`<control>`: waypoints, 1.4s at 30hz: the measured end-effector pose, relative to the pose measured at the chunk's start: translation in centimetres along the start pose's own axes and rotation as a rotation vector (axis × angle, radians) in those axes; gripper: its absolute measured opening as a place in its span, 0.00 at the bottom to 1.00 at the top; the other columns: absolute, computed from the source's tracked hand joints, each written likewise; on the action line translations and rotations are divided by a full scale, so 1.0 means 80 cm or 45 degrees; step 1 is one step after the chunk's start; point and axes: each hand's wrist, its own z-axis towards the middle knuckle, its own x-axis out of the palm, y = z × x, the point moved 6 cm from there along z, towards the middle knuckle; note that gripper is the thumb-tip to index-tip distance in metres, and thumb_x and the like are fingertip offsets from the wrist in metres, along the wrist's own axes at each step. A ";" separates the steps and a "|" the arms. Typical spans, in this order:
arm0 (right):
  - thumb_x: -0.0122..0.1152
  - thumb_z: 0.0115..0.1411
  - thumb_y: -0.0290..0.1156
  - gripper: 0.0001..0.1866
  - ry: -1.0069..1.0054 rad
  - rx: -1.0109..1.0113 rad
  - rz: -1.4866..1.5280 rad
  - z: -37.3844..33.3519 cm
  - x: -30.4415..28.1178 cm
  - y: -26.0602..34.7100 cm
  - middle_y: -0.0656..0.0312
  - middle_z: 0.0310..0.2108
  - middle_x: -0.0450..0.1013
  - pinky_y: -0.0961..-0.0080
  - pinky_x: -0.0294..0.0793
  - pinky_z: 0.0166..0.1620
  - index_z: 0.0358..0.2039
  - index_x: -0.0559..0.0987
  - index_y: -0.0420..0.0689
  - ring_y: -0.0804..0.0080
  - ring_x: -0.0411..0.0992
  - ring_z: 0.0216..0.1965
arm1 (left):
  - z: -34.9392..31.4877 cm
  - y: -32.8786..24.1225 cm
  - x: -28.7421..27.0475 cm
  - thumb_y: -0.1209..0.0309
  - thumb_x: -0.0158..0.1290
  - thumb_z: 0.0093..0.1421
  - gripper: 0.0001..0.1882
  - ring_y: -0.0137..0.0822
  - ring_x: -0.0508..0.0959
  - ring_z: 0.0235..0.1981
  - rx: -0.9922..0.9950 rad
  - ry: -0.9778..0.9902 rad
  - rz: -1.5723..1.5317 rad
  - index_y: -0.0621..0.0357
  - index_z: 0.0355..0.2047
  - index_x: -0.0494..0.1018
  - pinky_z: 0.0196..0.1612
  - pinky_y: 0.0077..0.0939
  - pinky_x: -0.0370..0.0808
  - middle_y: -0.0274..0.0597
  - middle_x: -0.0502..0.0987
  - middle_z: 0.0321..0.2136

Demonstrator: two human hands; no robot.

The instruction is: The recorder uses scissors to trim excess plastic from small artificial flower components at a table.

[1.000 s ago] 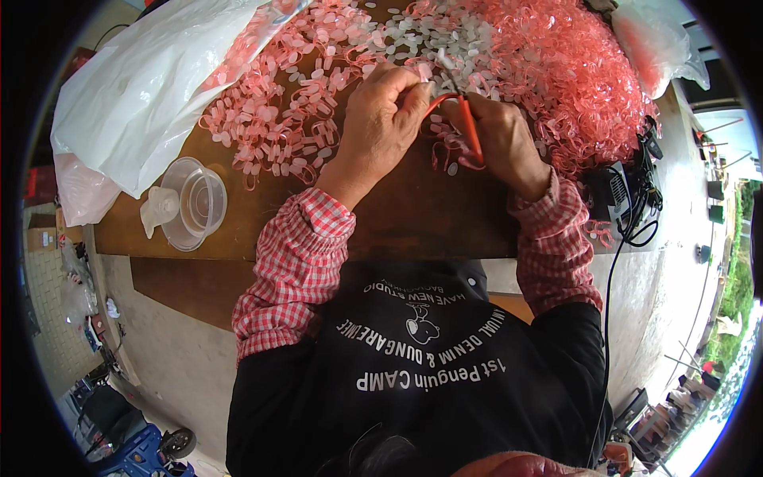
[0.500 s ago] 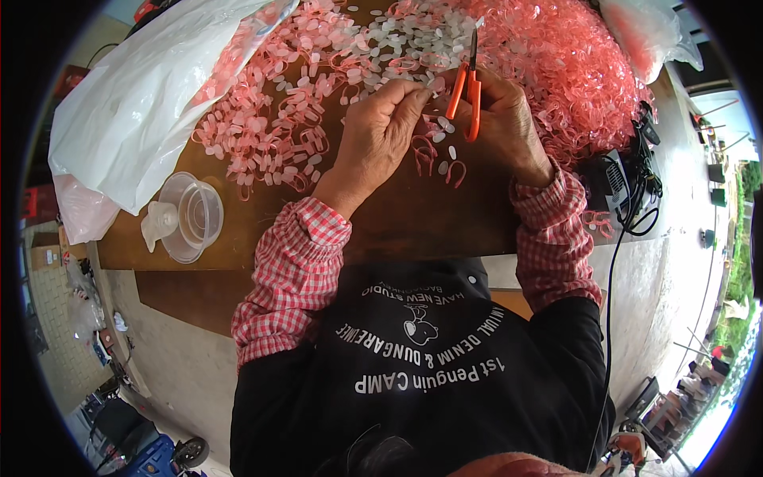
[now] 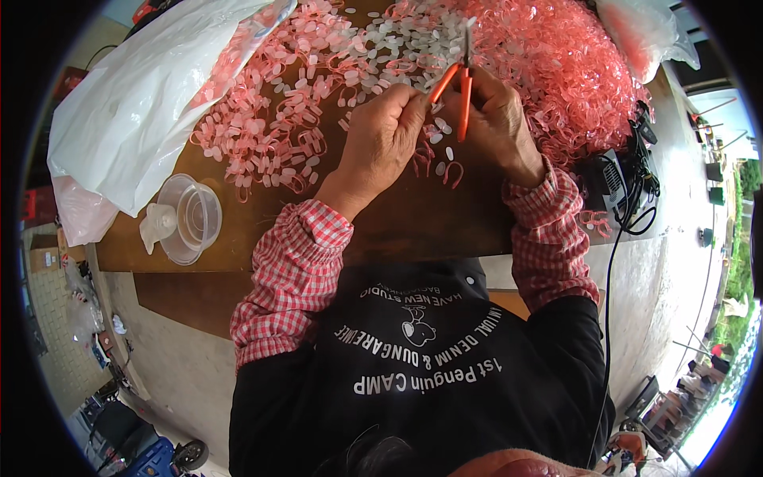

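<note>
Your right hand grips the orange-handled scissors, tips pointing away from you near the pink heap; your left hand presses thumb to forefinger (on what, I cannot tell).

Bright orange handles on the scissors meet darker, greyish blades near the top centre. Translucent coral pink fills the heap of loops at upper right; paler pink loops at upper left carry milky white ovals, and loose ovals at top centre are whitish. The table is brown, the plastic bag at upper left white. Both sleeve covers are red-and-white checked; the top at bottom centre is black with white print.
</note>
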 end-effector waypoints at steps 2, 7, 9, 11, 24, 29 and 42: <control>0.62 0.60 0.34 0.11 -0.087 0.102 1.011 0.001 -0.006 -0.012 0.61 0.25 0.77 0.79 0.69 0.28 0.35 0.77 0.39 0.79 0.71 0.25 | -0.002 0.012 -0.004 0.70 0.48 0.67 0.11 0.27 0.71 0.19 -0.039 -0.027 -0.164 0.63 0.29 0.70 0.23 0.23 0.68 0.39 0.70 0.17; 0.59 0.63 0.40 0.14 -0.311 0.092 0.784 0.008 -0.050 -0.034 0.63 0.23 0.74 0.84 0.64 0.26 0.32 0.77 0.40 0.82 0.66 0.21 | 0.002 0.011 -0.006 0.70 0.48 0.68 0.10 0.20 0.72 0.22 -0.050 -0.061 -0.410 0.63 0.31 0.72 0.25 0.18 0.69 0.31 0.73 0.21; 0.61 0.62 0.35 0.11 -0.224 0.138 0.769 0.006 -0.037 -0.030 0.64 0.25 0.75 0.85 0.65 0.27 0.35 0.78 0.39 0.84 0.66 0.22 | 0.000 0.012 -0.005 0.71 0.48 0.67 0.09 0.21 0.72 0.22 -0.034 -0.098 -0.383 0.63 0.31 0.72 0.25 0.18 0.69 0.31 0.73 0.21; 0.62 0.61 0.30 0.10 -0.095 0.125 0.778 0.006 -0.026 -0.025 0.65 0.30 0.76 0.86 0.67 0.28 0.41 0.78 0.38 0.87 0.66 0.23 | -0.001 0.013 -0.008 0.71 0.49 0.67 0.08 0.21 0.73 0.22 -0.021 -0.147 -0.351 0.63 0.32 0.72 0.25 0.18 0.69 0.32 0.73 0.21; 0.69 0.54 0.35 0.16 -0.209 -0.088 -0.476 0.003 -0.043 -0.016 0.50 0.30 0.77 0.71 0.73 0.31 0.35 0.78 0.37 0.64 0.76 0.27 | 0.018 0.011 -0.051 0.71 0.63 0.52 0.08 0.33 0.77 0.24 0.142 -0.174 0.403 0.58 0.31 0.76 0.28 0.27 0.73 0.39 0.73 0.29; 0.69 0.54 0.36 0.16 -0.165 -0.067 -0.274 0.003 -0.040 -0.016 0.53 0.29 0.77 0.73 0.73 0.31 0.34 0.77 0.36 0.68 0.76 0.27 | 0.027 0.051 -0.075 0.73 0.59 0.55 0.04 0.38 0.78 0.29 0.132 -0.184 0.957 0.56 0.32 0.77 0.43 0.42 0.71 0.38 0.75 0.31; 0.70 0.53 0.36 0.16 -0.108 -0.152 -0.241 -0.001 -0.023 -0.006 0.53 0.23 0.74 0.72 0.71 0.29 0.30 0.76 0.36 0.69 0.72 0.23 | 0.035 0.061 -0.069 0.71 0.57 0.56 0.07 0.39 0.78 0.29 0.109 -0.140 1.124 0.54 0.36 0.77 0.50 0.48 0.62 0.36 0.75 0.31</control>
